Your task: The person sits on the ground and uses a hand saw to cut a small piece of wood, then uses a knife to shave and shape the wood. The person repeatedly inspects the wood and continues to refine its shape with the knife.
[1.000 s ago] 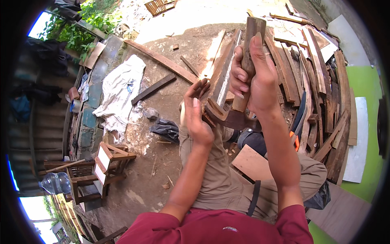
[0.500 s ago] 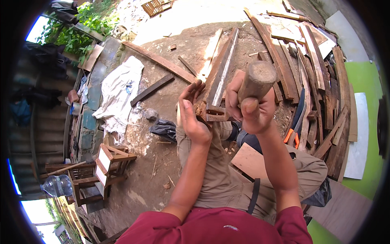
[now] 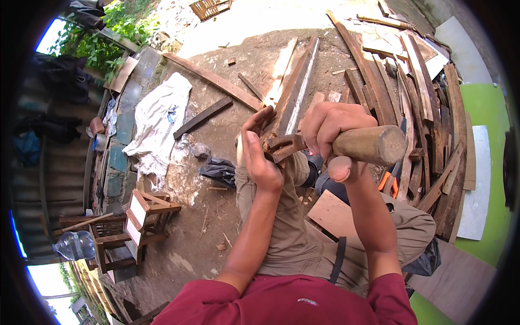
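the right hand (image 3: 337, 129) has fingers clamped round the hammer (image 3: 371, 145), whose claw (image 3: 286, 147), skidding at the beam (image 3: 293, 95), could rake the cupped left hand (image 3: 260, 158), grip unclear!

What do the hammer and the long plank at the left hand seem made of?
Hammer handle: likely wood, brown and smooth, with a soft sheen.
Hammer head: probably metal, perhaps rusted, given its dark brown surface and claw shape.
Long plank: apparently brown wood, ragged-ended, with a white streak, possibly paint.
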`<state>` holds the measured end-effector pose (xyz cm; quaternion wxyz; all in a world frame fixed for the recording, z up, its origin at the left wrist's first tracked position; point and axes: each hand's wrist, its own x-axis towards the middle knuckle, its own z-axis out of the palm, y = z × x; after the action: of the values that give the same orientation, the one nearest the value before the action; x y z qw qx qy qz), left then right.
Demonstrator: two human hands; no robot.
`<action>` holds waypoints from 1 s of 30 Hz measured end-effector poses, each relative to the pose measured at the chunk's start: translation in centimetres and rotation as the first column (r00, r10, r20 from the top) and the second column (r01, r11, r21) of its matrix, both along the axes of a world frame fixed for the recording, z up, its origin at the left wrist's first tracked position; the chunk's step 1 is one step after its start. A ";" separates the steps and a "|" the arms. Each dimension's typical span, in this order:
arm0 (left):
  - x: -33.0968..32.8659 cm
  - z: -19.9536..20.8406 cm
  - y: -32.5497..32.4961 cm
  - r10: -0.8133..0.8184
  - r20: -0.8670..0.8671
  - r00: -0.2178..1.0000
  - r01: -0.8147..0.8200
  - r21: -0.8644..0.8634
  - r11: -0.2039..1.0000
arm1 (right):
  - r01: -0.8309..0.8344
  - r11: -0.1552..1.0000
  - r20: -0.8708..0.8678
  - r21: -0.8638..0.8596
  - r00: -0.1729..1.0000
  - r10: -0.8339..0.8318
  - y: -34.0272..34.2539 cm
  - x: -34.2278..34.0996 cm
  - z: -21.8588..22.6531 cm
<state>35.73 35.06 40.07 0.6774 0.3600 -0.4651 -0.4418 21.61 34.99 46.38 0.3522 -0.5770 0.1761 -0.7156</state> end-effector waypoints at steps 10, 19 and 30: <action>-0.2 -0.3 0.3 0.033 0.010 0.999 -0.033 0.014 0.999 | 0.153 0.978 0.129 -0.139 0.982 -0.135 0.7 0.2 -1.3; -0.7 -0.1 0.8 0.043 0.070 0.997 -0.042 -0.015 0.999 | 0.164 0.963 0.193 -0.216 0.974 -0.122 0.6 0.9 -1.4; -0.9 -0.8 0.7 0.135 0.144 0.980 -0.130 -0.044 0.991 | 0.384 0.877 0.280 0.289 0.842 -0.461 2.4 3.0 -1.1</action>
<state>34.82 35.75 39.26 0.6753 0.4098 -0.4964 -0.3599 24.62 37.38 45.27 0.2717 -0.3479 0.3146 -0.8403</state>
